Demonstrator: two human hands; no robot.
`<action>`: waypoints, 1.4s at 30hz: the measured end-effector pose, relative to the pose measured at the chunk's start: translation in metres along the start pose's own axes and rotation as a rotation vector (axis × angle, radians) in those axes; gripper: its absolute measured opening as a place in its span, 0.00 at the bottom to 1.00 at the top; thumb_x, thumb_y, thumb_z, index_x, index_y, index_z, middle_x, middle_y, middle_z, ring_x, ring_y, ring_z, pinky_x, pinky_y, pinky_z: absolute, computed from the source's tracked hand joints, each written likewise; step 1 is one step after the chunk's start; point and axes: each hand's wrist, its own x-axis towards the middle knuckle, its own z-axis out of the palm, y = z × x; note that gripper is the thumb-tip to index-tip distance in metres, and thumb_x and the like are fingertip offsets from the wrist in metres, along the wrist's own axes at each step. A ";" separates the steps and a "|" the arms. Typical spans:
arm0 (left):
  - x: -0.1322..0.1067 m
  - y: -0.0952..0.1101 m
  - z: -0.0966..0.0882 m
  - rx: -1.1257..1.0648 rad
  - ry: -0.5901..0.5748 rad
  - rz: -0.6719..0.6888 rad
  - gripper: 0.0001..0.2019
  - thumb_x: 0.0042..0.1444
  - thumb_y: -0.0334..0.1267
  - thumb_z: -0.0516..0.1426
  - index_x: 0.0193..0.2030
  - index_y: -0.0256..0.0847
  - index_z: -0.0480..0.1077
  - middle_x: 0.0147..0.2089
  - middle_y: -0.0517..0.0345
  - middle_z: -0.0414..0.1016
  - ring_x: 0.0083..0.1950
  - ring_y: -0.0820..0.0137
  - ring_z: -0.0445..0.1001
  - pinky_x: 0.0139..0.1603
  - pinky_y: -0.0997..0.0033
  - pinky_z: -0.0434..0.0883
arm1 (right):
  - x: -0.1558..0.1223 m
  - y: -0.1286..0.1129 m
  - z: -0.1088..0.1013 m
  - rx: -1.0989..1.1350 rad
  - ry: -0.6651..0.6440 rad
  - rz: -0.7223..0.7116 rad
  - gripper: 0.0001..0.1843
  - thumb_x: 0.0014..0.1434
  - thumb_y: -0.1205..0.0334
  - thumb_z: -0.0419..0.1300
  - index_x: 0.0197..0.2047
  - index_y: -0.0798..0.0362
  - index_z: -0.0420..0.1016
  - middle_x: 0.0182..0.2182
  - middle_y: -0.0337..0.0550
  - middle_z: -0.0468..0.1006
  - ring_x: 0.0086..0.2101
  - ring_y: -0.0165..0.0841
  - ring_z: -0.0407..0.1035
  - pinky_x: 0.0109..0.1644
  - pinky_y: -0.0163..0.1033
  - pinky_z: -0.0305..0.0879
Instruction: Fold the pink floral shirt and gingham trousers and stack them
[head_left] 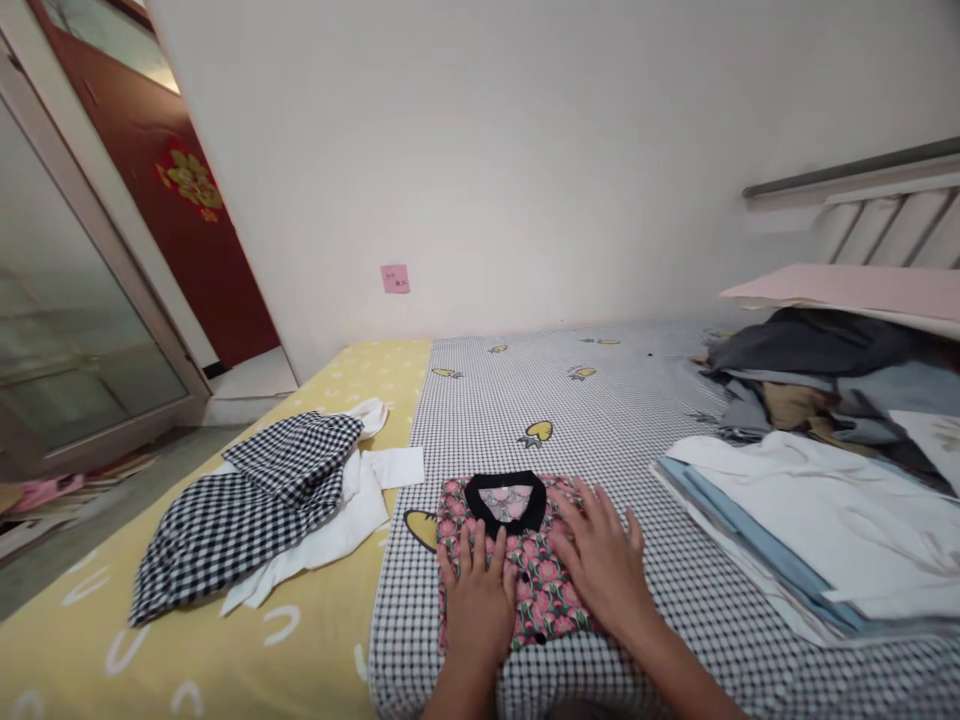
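Head cam shot: the left hand and right hand are both lying open on a folded, black-collared pink floral shirt, fingers spread, no real grip. The shirt sits on a checked bedsheet, just beside a gingham garment on white cloth.

— What's on the note?
— Some marks, too small to read.
— And the shirt?
— The left hand and right hand hide much of its front.
— The clothes pile?
— The picture's right edge cuts it off.
— The door?
— The top edge cuts that off too.
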 end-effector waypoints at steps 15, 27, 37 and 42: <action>0.001 -0.003 -0.011 -0.010 0.023 0.025 0.25 0.70 0.49 0.42 0.69 0.52 0.61 0.76 0.50 0.54 0.76 0.58 0.52 0.74 0.36 0.47 | -0.042 0.010 0.015 0.041 -0.206 -0.063 0.28 0.71 0.46 0.45 0.72 0.34 0.56 0.72 0.34 0.56 0.70 0.46 0.45 0.70 0.67 0.39; -0.059 0.008 0.003 -0.003 -0.014 0.383 0.29 0.68 0.43 0.48 0.73 0.61 0.46 0.77 0.70 0.47 0.78 0.61 0.47 0.74 0.37 0.52 | -0.041 0.008 0.011 0.034 -0.229 -0.039 0.28 0.72 0.46 0.44 0.72 0.34 0.54 0.72 0.35 0.54 0.71 0.45 0.43 0.70 0.66 0.37; -0.056 0.011 0.013 -0.031 -0.045 0.302 0.32 0.65 0.39 0.51 0.72 0.64 0.48 0.77 0.74 0.44 0.78 0.59 0.45 0.74 0.30 0.50 | -0.039 0.008 0.012 0.066 -0.245 -0.027 0.28 0.71 0.47 0.45 0.72 0.35 0.55 0.72 0.35 0.55 0.71 0.44 0.43 0.71 0.66 0.36; -0.054 0.009 0.019 -0.005 -0.029 0.304 0.32 0.63 0.37 0.52 0.72 0.64 0.49 0.77 0.72 0.46 0.78 0.57 0.46 0.73 0.29 0.52 | -0.025 0.007 0.004 0.131 -0.369 0.088 0.31 0.68 0.52 0.49 0.73 0.38 0.54 0.73 0.38 0.51 0.71 0.44 0.41 0.70 0.67 0.37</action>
